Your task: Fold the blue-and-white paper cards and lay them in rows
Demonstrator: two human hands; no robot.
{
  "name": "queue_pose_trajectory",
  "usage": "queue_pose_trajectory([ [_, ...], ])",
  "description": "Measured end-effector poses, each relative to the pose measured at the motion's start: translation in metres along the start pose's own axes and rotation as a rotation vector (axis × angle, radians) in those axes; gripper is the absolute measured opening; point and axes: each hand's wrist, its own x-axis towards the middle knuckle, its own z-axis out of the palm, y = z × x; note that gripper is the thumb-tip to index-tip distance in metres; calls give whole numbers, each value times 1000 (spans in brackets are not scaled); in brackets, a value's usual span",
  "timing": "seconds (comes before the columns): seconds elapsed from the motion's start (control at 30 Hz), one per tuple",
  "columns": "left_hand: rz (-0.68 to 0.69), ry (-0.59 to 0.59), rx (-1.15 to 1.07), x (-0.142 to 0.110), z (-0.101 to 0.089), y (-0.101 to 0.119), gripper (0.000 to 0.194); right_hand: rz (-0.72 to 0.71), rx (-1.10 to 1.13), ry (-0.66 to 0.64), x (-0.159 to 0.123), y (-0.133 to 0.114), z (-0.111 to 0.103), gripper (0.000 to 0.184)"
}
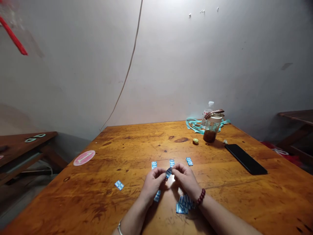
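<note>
My left hand and my right hand meet above a wooden table, pinching a small blue-and-white strip between their fingertips. The strip looks like a foil or card piece, and its printing is too small to read. Just beyond my fingers, three similar strips lie in a loose row. Another strip lies partly under my left hand. Below my right hand is a heap of strips. One more strip lies alone to the left.
Near the back edge stand a plastic bottle and a glass jar with brown contents, beside a teal lanyard. A black phone lies to the right, and a pink round sticker to the left. A wall rises behind.
</note>
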Motion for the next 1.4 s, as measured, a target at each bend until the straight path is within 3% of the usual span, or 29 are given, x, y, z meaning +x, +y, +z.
queue_pose_trajectory([
  [0.1,139,-3,326,-10,-9,19,19,2,4,30,4,-8,-10,17],
  [0.2,252,-118,699,-31,-13,31,17,0,38,3,7,-17,-13,13],
  [0.33,277,-125,992,-67,-7,19,17,83,-6,-160,7,-26,7,8],
  [0.47,266,-96,988,-89,4,-5,37,153,-341,-294,10,-18,41,4],
  [0.57,280,-177,947,-97,13,-13,47,186,-506,-304,14,-2,59,9],
  [0.67,300,-237,943,-101,19,-14,49,128,-694,-245,14,14,66,11],
  [0.9,334,-200,928,-100,17,-18,45,-34,-1029,-129,10,25,67,15],
  [1.17,336,-193,919,-100,17,-22,47,-69,-1152,-137,5,25,68,15],
  [1.4,371,-181,942,-102,18,-18,41,-133,-1013,-194,2,18,64,31],
])
